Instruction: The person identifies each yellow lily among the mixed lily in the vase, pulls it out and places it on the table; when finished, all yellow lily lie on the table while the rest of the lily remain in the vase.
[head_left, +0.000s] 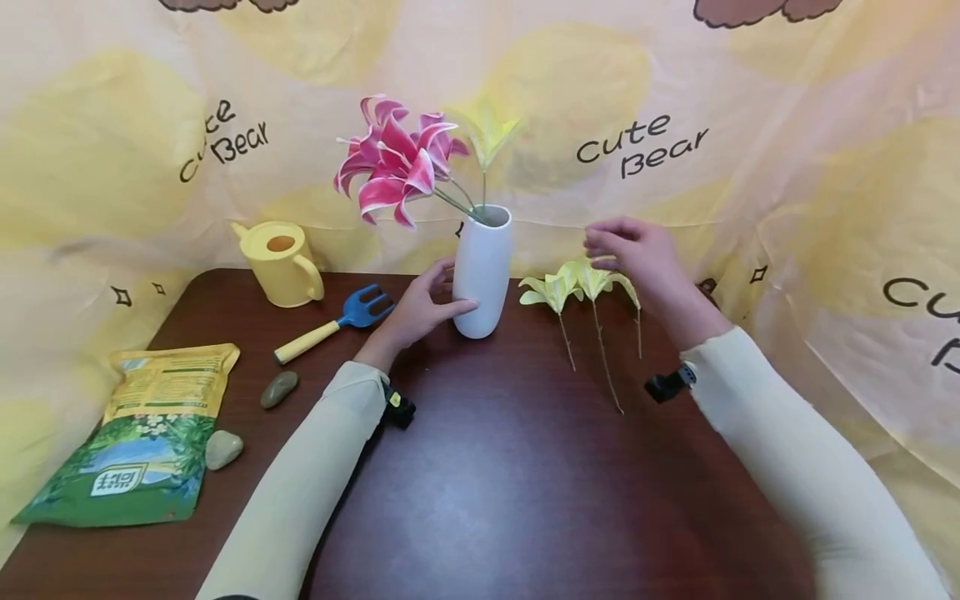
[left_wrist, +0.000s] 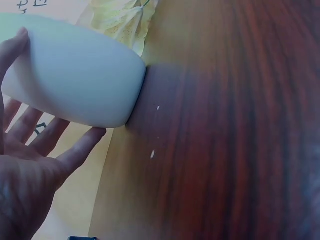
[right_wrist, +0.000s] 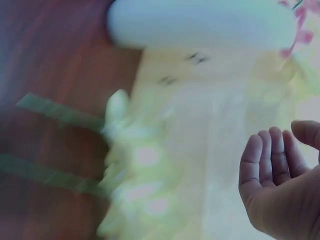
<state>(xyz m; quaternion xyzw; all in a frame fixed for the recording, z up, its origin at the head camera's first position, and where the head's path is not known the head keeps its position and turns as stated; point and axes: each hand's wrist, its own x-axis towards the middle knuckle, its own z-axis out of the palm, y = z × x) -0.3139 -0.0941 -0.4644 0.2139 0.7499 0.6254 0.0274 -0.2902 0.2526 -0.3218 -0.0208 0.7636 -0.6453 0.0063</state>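
A white vase (head_left: 483,271) stands upright at the back of the table, holding pink lilies (head_left: 399,158) that lean left and one yellow lily (head_left: 487,133). Around the vase's left side my left hand (head_left: 420,310) holds it, thumb on the front and fingers behind. The left wrist view shows the same hand (left_wrist: 30,170) with thumb and fingers on opposite sides of the vase (left_wrist: 80,70). To the vase's right, my right hand (head_left: 637,254) hovers above several yellow lilies (head_left: 553,290) on the table. Its fingers (right_wrist: 272,157) bend loosely with nothing in them.
A yellow watering can (head_left: 277,262) stands at the back left, near a blue hand fork (head_left: 363,308) with a pale handle. Two stones (head_left: 280,389) and a colourful soil bag (head_left: 142,442) lie nearer. A printed cloth (head_left: 750,83) hangs behind the table.
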